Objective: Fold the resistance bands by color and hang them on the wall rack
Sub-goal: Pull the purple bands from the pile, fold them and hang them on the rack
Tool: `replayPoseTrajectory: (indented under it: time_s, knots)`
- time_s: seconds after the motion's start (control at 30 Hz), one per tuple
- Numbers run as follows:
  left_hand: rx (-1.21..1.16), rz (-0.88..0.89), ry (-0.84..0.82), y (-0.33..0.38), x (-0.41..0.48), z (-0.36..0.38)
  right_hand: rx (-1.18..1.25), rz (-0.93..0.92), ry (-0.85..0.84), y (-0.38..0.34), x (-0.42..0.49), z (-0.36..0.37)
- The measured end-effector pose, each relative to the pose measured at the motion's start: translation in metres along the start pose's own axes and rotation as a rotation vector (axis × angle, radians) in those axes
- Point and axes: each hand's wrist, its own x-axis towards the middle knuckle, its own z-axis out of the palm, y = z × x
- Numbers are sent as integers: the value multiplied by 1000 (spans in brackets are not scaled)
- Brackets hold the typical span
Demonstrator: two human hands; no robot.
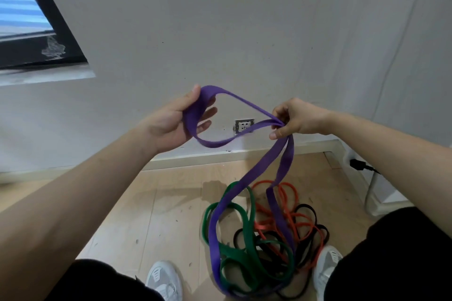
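Forearms extended: my left hand [176, 122] holds the purple band [212, 143] looped round its fingers, thumb clamping it. My right hand [296, 120] pinches both strands together. Remaining length trails into the band pile [234, 254] on the floor [151, 215].

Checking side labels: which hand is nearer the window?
Left. The left hand is below and right of the window; the right hand is farther right, pinching the purple band.
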Motion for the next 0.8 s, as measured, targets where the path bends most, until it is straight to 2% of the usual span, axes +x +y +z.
replayPoseTrajectory:
  time_s: [0.17, 0.3, 0.57, 0.8]
  knots:
    - [48, 26, -3, 6, -5, -7, -21, 0, 51, 2, 2, 1]
    - [65, -50, 83, 8, -8, -14, 15, 11, 41, 3, -1, 0]
    - [692, -49, 284, -6, -2, -44, 192, -57, 27, -10, -6, 0]
    - [1056, -77, 239, -13, 0, -60, 176, -140, 76, -22, -6, -1]
